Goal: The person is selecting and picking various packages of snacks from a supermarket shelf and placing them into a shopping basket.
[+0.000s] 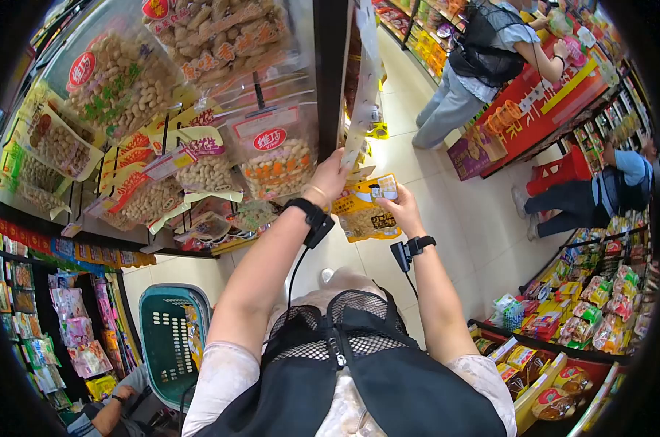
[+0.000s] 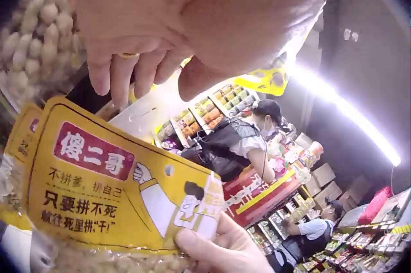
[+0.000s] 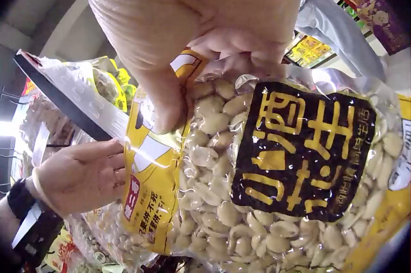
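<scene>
My right hand (image 1: 404, 210) pinches the yellow top of a clear bag of shelled peanuts (image 1: 368, 223), the thumb (image 3: 160, 103) lying flat on its front. The peanuts and a dark printed label (image 3: 305, 151) fill the right wrist view. The left hand (image 1: 328, 177) is raised at the end of the shelf, its fingers (image 2: 122, 77) extended loosely against the dark and white edge panel (image 2: 144, 116). In the left wrist view the bag's yellow header (image 2: 96, 177) hangs below those fingers, and another yellow header (image 2: 22, 135) shows behind it.
Large bags of unshelled peanuts (image 1: 275, 156) hang on the rack at left. A green basket (image 1: 171, 331) stands low at left. Two people (image 1: 483, 54) are across the aisle by a red display (image 1: 548, 109). Packaged snacks (image 1: 588, 313) fill shelves at lower right.
</scene>
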Demonstrator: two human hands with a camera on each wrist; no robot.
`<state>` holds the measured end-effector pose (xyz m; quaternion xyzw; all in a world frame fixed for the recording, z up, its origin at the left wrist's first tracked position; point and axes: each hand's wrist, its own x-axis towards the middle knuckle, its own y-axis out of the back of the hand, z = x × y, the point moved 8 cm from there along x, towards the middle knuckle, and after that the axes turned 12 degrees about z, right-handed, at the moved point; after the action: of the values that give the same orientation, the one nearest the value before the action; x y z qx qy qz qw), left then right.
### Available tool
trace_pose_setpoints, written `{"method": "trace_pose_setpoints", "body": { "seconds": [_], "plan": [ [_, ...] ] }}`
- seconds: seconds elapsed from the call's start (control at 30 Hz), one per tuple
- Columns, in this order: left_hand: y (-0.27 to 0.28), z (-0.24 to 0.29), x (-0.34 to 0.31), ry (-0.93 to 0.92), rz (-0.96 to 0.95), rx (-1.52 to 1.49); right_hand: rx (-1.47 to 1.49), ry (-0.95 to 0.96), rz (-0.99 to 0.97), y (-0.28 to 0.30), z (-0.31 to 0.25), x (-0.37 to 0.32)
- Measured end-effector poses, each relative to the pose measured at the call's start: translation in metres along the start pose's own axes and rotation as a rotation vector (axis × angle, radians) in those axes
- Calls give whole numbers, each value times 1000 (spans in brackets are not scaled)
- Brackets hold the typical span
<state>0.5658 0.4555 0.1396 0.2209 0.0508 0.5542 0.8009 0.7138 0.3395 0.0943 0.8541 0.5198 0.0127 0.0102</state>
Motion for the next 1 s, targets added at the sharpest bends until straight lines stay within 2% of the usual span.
{"method": "trace_pose_setpoints", "body": {
  "seconds": [0.2, 0.3, 0.4, 0.53, 0.8, 1.0],
  "plan": [
    [-12, -7, 4, 49, -82, 178, -14, -17, -34, -1, 1, -6],
    [-9, -12, -7, 128, -87, 146, -6, -25, -13, -6, -5, -7],
    [-13, -23, -18, 283, -166, -99, 18, -11, 10, -9, -17, -6],
    [-8, -19, -18, 192, -198, -18, 48, -6, -8, -15, -22, -5],
    [4, 5, -26, 220, -319, 61, 79, 34, -3, -19, -32, -6],
    [3, 1, -24, 218, -338, 70, 42, -9, 14, -18, -10, -7]
  ]
}}
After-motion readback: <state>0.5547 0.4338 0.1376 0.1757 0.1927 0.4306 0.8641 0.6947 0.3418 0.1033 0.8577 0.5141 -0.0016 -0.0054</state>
